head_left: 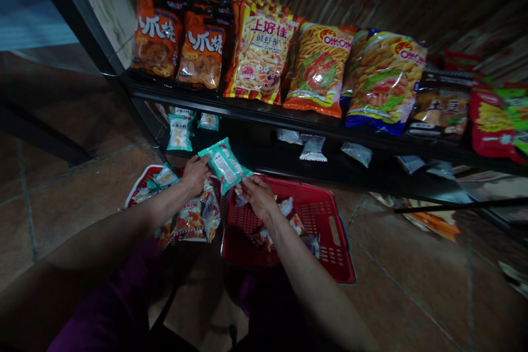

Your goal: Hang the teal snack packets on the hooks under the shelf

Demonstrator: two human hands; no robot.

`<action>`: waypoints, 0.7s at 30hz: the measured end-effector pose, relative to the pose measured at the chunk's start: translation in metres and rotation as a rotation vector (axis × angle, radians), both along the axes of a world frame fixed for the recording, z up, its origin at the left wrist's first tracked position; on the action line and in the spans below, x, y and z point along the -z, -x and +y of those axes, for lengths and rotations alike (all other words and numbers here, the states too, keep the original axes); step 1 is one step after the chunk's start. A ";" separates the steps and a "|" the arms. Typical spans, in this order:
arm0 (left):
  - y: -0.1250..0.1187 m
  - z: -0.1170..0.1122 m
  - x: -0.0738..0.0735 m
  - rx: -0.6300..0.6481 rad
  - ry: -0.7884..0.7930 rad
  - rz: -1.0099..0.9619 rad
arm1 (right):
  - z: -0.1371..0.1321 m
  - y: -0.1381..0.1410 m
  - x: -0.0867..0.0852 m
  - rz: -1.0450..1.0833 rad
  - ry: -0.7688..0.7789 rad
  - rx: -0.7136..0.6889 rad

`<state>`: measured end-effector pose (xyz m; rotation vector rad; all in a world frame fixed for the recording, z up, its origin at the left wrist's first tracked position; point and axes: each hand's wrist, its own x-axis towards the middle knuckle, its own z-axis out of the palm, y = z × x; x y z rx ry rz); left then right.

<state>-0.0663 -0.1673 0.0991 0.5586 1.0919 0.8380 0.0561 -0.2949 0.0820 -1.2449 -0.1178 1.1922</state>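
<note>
My left hand (195, 172) and my right hand (254, 194) together hold a small teal snack packet (225, 164), tilted, above two red baskets. The left fingers grip its left end, the right fingers pinch its lower right corner. Under my right hand stands a red plastic basket (325, 225) with a few small packets in it. Under my left hand a second red basket (142, 179) holds several snack bags, among them an orange and white bag (193, 220).
A black shelf (256, 110) carries large snack bags: orange bags (157, 33), a yellow prawn cracker bag (259, 58), chip bags (385, 80). On the lower shelf lie small teal packets (180, 131) and clear packets (312, 148). The floor is brown tile (412, 286).
</note>
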 end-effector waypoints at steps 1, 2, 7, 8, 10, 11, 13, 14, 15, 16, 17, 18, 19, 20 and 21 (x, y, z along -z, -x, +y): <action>0.000 0.001 0.000 -0.009 -0.002 0.000 | 0.000 0.000 -0.001 -0.009 -0.007 0.000; 0.000 0.001 -0.001 -0.022 -0.005 0.000 | 0.000 0.000 -0.002 -0.020 -0.016 -0.002; -0.001 0.002 -0.008 -0.071 -0.032 -0.008 | 0.001 0.004 -0.008 -0.105 -0.020 0.013; -0.001 0.002 -0.009 -0.069 -0.031 -0.012 | 0.002 0.004 -0.008 -0.129 -0.019 0.013; 0.001 0.004 -0.010 -0.056 -0.009 -0.014 | 0.002 0.005 -0.009 -0.176 -0.028 0.012; 0.002 0.006 -0.011 -0.040 0.002 -0.015 | 0.002 0.005 -0.008 -0.195 -0.038 0.014; 0.004 0.010 -0.011 0.003 0.008 -0.030 | 0.002 0.003 -0.006 -0.220 -0.057 0.022; 0.006 0.011 -0.011 0.033 -0.002 -0.047 | 0.002 0.002 -0.006 -0.229 -0.062 0.024; 0.008 0.013 -0.011 0.067 -0.019 -0.065 | 0.002 0.001 -0.005 -0.241 -0.061 0.023; 0.009 0.014 -0.011 0.100 -0.042 -0.078 | 0.001 0.000 -0.004 -0.255 -0.056 0.019; 0.011 0.015 -0.011 0.129 -0.067 -0.079 | 0.001 -0.001 -0.004 -0.274 -0.048 0.013; 0.013 0.016 -0.012 0.149 -0.092 -0.067 | 0.001 -0.002 -0.004 -0.295 -0.042 0.007; 0.014 0.017 -0.013 0.167 -0.114 -0.045 | 0.001 -0.002 -0.005 -0.316 -0.039 0.001; 0.015 0.017 -0.015 0.182 -0.133 -0.020 | 0.000 -0.001 -0.006 -0.335 -0.038 -0.006; 0.016 0.018 -0.018 0.197 -0.146 0.004 | 0.000 -0.001 -0.006 -0.350 -0.042 -0.010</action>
